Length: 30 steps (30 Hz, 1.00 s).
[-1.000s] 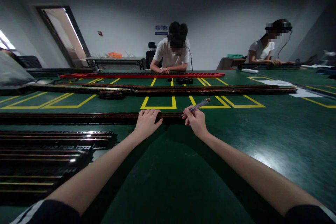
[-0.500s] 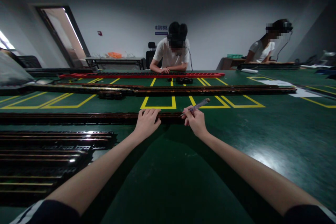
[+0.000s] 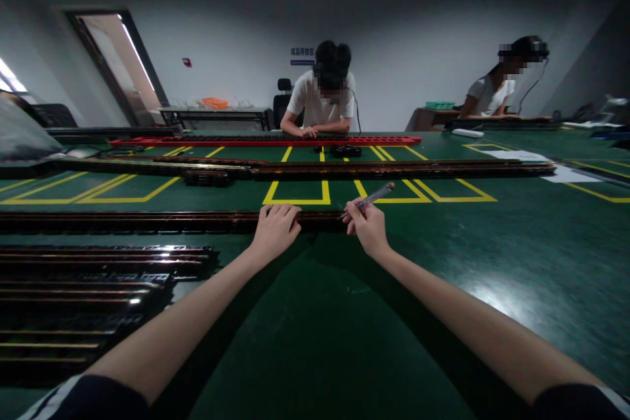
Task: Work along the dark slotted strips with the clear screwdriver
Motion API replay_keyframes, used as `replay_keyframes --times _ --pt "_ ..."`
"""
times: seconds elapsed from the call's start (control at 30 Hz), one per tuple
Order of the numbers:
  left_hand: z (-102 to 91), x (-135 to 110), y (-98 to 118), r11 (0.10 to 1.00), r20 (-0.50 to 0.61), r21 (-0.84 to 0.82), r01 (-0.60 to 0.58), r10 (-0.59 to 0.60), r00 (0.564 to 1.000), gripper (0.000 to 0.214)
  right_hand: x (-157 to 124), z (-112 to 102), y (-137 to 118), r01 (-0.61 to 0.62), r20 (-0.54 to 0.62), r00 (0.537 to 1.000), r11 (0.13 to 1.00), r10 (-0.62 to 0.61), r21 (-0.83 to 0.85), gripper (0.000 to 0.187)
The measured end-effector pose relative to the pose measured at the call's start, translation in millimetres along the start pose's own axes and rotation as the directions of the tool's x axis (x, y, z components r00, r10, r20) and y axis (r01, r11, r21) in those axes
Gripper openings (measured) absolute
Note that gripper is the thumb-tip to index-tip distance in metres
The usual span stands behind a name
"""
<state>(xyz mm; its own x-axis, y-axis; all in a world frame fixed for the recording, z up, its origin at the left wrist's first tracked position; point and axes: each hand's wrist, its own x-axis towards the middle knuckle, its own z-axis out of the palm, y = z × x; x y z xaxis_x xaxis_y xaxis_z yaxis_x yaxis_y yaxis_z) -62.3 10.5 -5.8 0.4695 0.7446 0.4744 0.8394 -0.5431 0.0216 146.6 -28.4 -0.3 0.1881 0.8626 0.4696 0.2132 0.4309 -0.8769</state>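
A long dark rail [image 3: 197, 218] with thin coppery lines lies across the green table, running from the left edge to my right hand. My left hand [image 3: 276, 226] grips it from above near its right part, fingers over the far side and thumb on the near side. My right hand [image 3: 367, 226] is closed around a screwdriver [image 3: 377, 194] with a clear handle. The handle slants up to the right, and the thin shaft points down-left at the right end of the rail. The exact contact of the tip is too small to make out.
Several more dark rails [image 3: 88, 292] lie at the left, beside my left forearm. Beyond my hands another long rail assembly [image 3: 394, 169] crosses the table [image 3: 315, 341], which bears yellow tape outlines. Farther back are a red frame [image 3: 266, 142] and a person bent over it. Another person sits far right.
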Motion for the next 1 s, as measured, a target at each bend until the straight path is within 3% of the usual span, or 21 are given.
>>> replay_keyframes --times 0.7,1.0 --pt "0.4 -0.3 1.1 1.000 -0.015 0.023 0.004 -0.003 1.000 0.035 -0.3 1.3 -2.0 0.014 0.039 0.999 1.000 -0.013 -0.011 0.047" --pt "1.0 0.1 1.0 0.999 -0.016 0.038 0.002 -0.002 1.000 0.037 0.5 0.2 0.2 0.007 -0.037 0.999 1.000 -0.008 -0.029 0.046"
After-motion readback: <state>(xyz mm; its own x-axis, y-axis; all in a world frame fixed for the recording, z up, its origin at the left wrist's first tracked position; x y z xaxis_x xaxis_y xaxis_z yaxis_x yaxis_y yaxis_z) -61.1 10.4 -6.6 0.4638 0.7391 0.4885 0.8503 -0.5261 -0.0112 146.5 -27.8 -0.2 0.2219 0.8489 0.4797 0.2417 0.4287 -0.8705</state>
